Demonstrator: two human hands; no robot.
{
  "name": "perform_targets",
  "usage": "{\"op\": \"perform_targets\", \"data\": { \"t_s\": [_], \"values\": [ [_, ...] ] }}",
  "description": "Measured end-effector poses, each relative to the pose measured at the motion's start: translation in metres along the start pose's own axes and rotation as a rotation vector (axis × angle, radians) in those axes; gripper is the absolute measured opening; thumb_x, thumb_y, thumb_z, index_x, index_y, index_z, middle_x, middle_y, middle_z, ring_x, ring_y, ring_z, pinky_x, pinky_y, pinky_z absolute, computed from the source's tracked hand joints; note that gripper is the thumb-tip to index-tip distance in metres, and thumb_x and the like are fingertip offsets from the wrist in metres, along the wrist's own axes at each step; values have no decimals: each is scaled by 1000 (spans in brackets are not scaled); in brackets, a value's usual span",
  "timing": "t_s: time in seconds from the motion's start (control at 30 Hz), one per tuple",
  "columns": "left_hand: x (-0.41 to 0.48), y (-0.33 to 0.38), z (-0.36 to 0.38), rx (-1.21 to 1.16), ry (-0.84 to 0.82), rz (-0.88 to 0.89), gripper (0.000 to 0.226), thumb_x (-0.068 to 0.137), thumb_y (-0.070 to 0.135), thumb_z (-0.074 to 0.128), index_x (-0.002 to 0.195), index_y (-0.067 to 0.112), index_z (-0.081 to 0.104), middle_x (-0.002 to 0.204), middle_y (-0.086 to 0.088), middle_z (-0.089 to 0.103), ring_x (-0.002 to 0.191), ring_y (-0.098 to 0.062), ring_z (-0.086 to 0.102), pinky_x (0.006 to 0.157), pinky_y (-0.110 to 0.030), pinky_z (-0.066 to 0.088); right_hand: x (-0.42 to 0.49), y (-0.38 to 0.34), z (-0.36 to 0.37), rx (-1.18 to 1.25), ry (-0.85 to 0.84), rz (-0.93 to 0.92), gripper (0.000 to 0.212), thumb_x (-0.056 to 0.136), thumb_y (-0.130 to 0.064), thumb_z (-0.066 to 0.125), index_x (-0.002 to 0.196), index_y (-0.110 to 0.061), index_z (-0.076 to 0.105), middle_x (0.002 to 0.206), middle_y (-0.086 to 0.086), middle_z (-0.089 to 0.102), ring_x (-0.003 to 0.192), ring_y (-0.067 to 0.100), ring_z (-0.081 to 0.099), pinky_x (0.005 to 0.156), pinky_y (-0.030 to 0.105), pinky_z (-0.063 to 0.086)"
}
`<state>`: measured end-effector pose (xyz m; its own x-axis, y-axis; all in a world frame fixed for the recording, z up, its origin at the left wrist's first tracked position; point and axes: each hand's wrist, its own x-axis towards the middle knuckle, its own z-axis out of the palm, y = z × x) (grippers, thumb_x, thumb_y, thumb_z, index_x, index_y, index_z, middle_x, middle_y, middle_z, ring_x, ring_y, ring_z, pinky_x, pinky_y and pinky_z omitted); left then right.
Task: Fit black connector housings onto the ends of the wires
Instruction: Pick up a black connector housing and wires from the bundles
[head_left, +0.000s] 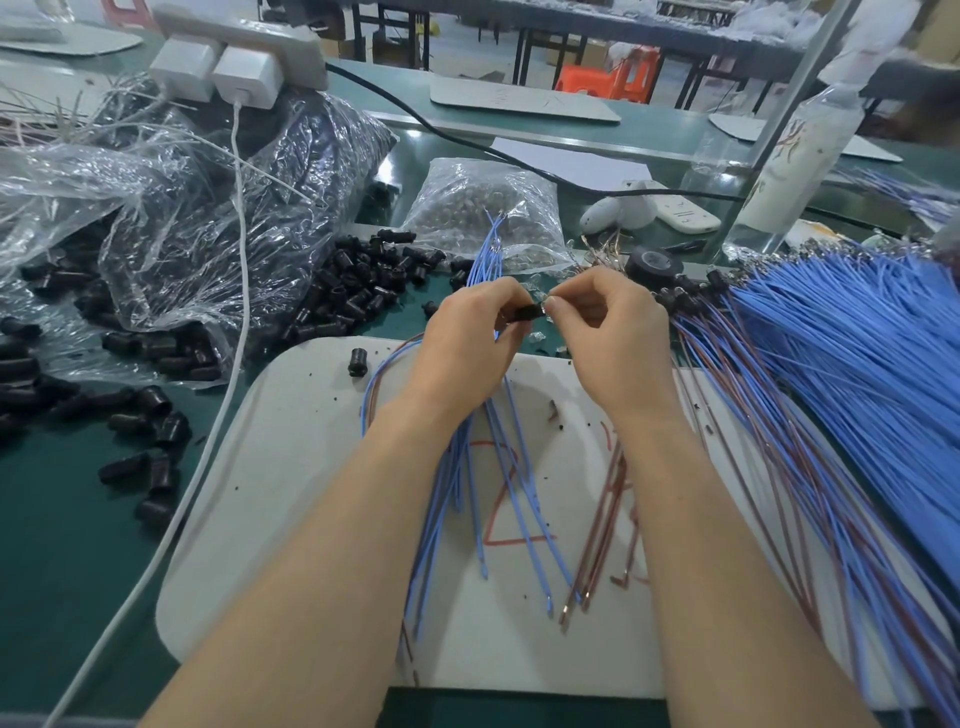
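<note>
My left hand (467, 343) grips a black connector housing (525, 313) and also holds a bunch of blue wires (485, 249) that stick up behind it and hang down below. My right hand (608, 332) pinches a small metal wire end (548, 307) right at the housing's mouth. Loose black housings (358, 291) lie heaped on the green table to the left, and one single housing (357, 362) stands on the white board (291, 467). More blue and brown wires (597, 519) lie on the board under my arms.
A big fan of blue and brown wires (857, 364) covers the right side. Clear plastic bags (171, 218) of housings lie at left, a bag of small grey parts (483, 208) behind my hands. A white cable (228, 364) crosses the table; a tape roll (653, 265) lies behind.
</note>
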<state>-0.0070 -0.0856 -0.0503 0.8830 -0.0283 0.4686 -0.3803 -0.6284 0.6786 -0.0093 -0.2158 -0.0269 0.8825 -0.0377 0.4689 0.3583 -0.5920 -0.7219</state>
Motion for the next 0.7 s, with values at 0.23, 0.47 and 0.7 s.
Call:
{"op": "perform_targets", "data": {
  "t_s": [0.23,0.47,0.7],
  "values": [
    [1,-3,-3,-124,117,-105,14,86,3,60,97,11,61,86,4,66,84,-15,64,83,-30,51,2,0,1,171,82,101,11,89,-7,59,95,-15,65,83,-9,64,77,4,60,79,19,50],
    [2,-2,-5,-271,168,-156,20,84,-3,60,95,13,59,90,2,68,86,-11,65,87,-27,52,1,-2,5,156,68,83,15,86,-2,60,90,-16,64,78,-13,61,71,-2,57,75,12,46],
    [1,0,-6,-270,120,-150,20,84,-5,57,99,8,60,90,-2,67,88,-14,64,84,-19,50,-3,-8,9,178,49,-12,9,87,-9,64,94,-14,64,80,-16,62,73,-7,58,76,11,47]
  ]
}}
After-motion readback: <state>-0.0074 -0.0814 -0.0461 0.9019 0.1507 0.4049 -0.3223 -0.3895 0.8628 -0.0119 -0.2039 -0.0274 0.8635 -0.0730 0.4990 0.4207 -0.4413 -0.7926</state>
